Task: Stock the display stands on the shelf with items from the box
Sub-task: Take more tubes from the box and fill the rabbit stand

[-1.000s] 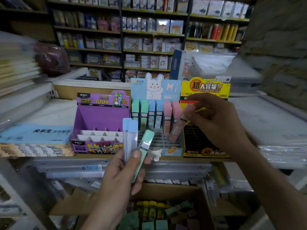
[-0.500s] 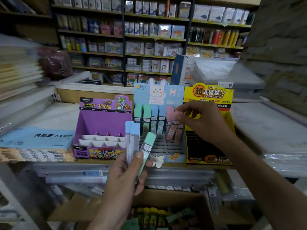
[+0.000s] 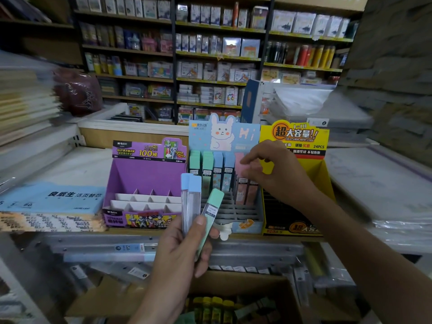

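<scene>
The left hand (image 3: 182, 260) grips three lead cases in a fan, thumb pressed across their fronts: two blue-capped lead cases (image 3: 191, 199) with clear bodies and one green lead case (image 3: 213, 208), held in front of the bunny display stand (image 3: 247, 136) at its lower left corner. The right hand (image 3: 278, 169) reaches into the right end of that stand, and its curled fingertips pinch the cap of a pink lead case (image 3: 242, 191) that stands upright in a slot.

These cases look light, rigid and smooth, so several probably slide against each other in one grip. Pinching one by the capped end likely gives the best control for dropping it straight into a narrow cell. The thin plastic may crack if forced in at a tilt.

In the bunny display stand the back rows hold green, blue and pink cases; the front grid cells are empty. The purple display stand (image 3: 149, 174) just left of it shows only bare white dividers. The yellow display stand (image 3: 301, 141) just right of it has a dark interior whose contents cannot be made out. Below the bunny stand, the open cardboard box (image 3: 257, 282) holds loose green, yellow and pink cases.
</scene>
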{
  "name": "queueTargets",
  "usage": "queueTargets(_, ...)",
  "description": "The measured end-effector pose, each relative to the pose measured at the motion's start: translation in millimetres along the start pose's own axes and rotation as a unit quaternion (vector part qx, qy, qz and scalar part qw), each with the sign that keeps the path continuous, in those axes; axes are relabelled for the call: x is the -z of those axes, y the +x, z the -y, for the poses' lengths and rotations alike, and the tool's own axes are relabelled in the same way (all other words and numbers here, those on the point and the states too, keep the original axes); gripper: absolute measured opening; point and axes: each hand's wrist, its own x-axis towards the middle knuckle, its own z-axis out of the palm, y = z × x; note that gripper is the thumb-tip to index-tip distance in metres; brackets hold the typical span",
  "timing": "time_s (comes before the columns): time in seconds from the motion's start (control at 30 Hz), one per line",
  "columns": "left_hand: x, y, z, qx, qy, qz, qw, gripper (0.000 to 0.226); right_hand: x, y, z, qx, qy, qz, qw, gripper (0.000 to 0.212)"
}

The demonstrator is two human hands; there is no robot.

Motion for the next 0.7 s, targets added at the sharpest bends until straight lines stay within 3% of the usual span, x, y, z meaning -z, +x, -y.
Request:
queueTargets(0.4, 1, 1, -1, 0.011, -0.013, 0.003, 1.0, 0.023, -10, -4, 3, 0.03, -0.078, -0.036, 0.996, 0.013)
queueTargets(0.5, 0, 0, -2, 0.01, -0.016, 0.002, 1.0, 0.024, -6, -7, 8, 0.035, -0.1, -0.056, 0.993, 0.022)
queueTargets(0.6, 0, 0, -3, 0.016, -0.023, 0.005, 1.0, 0.024, -4, -15, 21, 0.041, -0.021, -0.083, 0.995, 0.023)
queueTargets(0.7, -2, 0, -4, 0.02, -0.029, 0.006, 0.999, 0.024, -8, -24, 33, -0.005, 0.086, -0.058, 0.995, 0.012)
